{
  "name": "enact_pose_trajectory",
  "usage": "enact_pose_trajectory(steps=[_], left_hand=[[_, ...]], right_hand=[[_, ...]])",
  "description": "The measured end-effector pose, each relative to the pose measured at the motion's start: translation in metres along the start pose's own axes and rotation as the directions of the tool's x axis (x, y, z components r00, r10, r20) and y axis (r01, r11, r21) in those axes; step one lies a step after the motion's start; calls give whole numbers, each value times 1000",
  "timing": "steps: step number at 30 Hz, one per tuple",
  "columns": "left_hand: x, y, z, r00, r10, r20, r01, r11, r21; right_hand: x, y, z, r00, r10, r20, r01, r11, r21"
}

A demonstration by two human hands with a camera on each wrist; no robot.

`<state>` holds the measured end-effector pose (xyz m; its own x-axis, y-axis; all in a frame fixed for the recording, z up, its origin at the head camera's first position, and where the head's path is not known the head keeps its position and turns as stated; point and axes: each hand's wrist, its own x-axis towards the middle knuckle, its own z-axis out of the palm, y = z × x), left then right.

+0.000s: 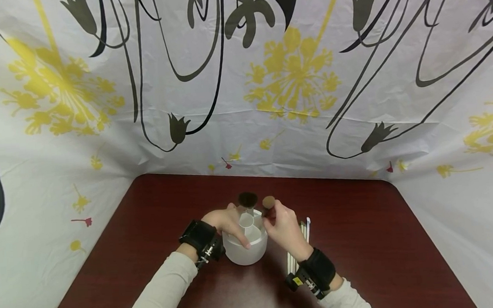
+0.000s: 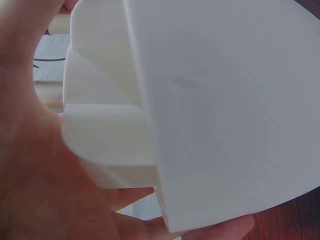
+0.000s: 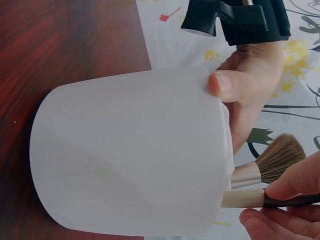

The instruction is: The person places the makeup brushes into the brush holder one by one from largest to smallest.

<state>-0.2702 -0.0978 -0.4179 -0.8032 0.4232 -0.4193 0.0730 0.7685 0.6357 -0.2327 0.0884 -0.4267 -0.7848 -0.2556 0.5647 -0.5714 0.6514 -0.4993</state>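
A white round holder with compartments [image 1: 246,254] stands on the table. My left hand [image 1: 227,221] grips its rim from the left, the thumb over the near side; the left wrist view shows the palm beside the dividers [image 2: 107,127]. One makeup brush [image 1: 248,200] with dark brown bristles stands in the holder, its silver ferrule [image 3: 246,175] showing above the rim. At the holder's right side, my right hand [image 1: 286,225] pinches another makeup brush [image 3: 243,198] with a pale handle, dark ferrule and round tan tip. Its handle reaches the rim; its lower end is hidden.
Several thin, pale-handled sticks [image 1: 291,261] lie on the dark red table [image 1: 364,241] to the right, partly under my right wrist. A white patterned cloth [image 1: 208,94] hangs behind the table and along its sides.
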Motion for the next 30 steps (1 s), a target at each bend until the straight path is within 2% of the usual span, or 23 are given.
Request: enact_pose_trajectory(steps=[19,30], left_hand=[[1,0,1,1000,7,-7,-7,1000,3],[0,-1,1,1000,25,-11,-25,1000,5]], right_hand=[[-5,2,6,1000,8,29,-7,1000,-17],[-8,4,10,994,50,95,-49,999,-13]])
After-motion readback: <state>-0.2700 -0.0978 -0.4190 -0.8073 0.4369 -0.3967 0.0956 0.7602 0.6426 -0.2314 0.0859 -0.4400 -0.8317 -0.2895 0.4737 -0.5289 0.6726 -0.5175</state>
